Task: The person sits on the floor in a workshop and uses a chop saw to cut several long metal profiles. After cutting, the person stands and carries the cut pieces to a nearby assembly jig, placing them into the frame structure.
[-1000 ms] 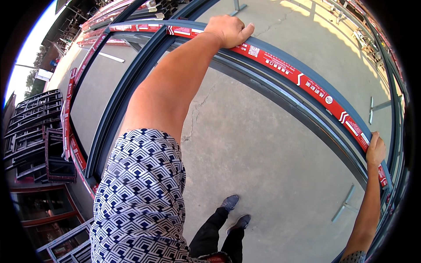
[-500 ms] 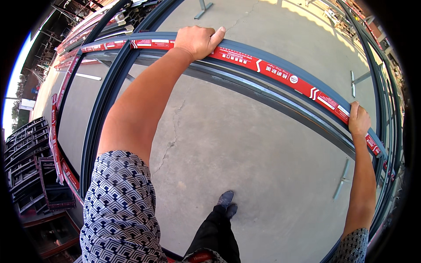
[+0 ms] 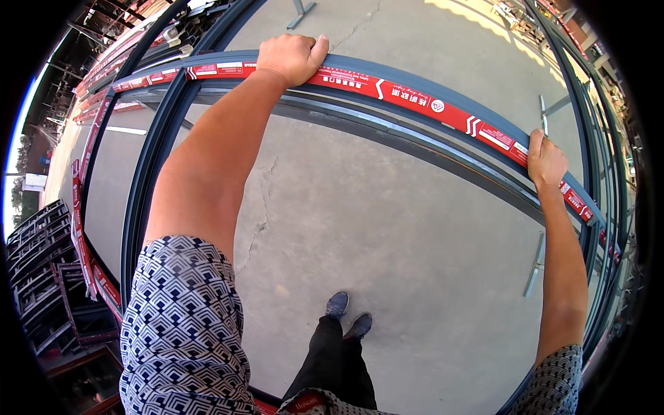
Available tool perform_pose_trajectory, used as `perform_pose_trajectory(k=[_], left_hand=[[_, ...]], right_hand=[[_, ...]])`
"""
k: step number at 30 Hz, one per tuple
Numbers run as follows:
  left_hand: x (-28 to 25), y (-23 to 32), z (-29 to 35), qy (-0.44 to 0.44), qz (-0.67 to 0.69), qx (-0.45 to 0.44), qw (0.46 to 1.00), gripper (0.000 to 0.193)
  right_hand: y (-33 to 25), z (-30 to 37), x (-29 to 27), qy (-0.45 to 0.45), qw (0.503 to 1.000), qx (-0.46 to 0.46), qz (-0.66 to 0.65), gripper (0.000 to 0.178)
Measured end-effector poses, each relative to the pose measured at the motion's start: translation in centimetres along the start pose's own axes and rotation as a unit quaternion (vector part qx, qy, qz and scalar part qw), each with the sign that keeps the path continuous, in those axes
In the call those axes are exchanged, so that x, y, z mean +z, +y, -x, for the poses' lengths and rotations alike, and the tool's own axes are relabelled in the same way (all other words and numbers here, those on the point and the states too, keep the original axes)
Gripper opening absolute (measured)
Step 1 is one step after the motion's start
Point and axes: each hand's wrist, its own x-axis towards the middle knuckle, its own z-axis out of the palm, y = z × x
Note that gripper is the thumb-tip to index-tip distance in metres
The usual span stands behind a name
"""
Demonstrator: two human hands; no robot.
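Here the left hand (image 3: 290, 57) was closed over the top rail of a large dark grey metal frame (image 3: 415, 104) covered with red protective tape (image 3: 443, 109), fingers curled around its far edge. The right hand (image 3: 545, 160) gripped the same rail further along. The frame stood upright above the concrete floor (image 3: 387, 228), in front of the person's shoes (image 3: 348, 315).

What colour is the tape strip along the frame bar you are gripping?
Red with white markings, on the dark grey frame bar; head view.

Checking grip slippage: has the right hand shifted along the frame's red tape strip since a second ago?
Cannot tell: the right hand grips the red-taped frame rail throughout, but the camera moved too.
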Motion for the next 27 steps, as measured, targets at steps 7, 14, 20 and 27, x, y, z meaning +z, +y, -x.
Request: perform_pose_trajectory(k=[7,14,20,27], left_hand=[[-0.2,-1.1,0.6,-0.019,0.002,0.0,1.0,0.063],[-2.0,-1.0,0.4,-0.082,0.063,0.013,0.995,0.065],[-3.9,-2.4,-0.2,-0.114,0.113,0.068,0.985,0.069],[-6.9,-12.4,-0.8,0.375,0.222,0.094,0.895,0.066]], right_hand=[[-20.6,1.5,-2.5,-0.036,0.989,-0.117,-0.083,0.068],[-33.0,1.6,-3.6,-0.052,0.991,-0.097,-0.071,0.069],[-33.3,1.3,-4.5,-0.037,0.997,-0.06,-0.034,0.064],[-32.0,1.0,-2.8,-0.016,0.998,-0.053,-0.022,0.06]])
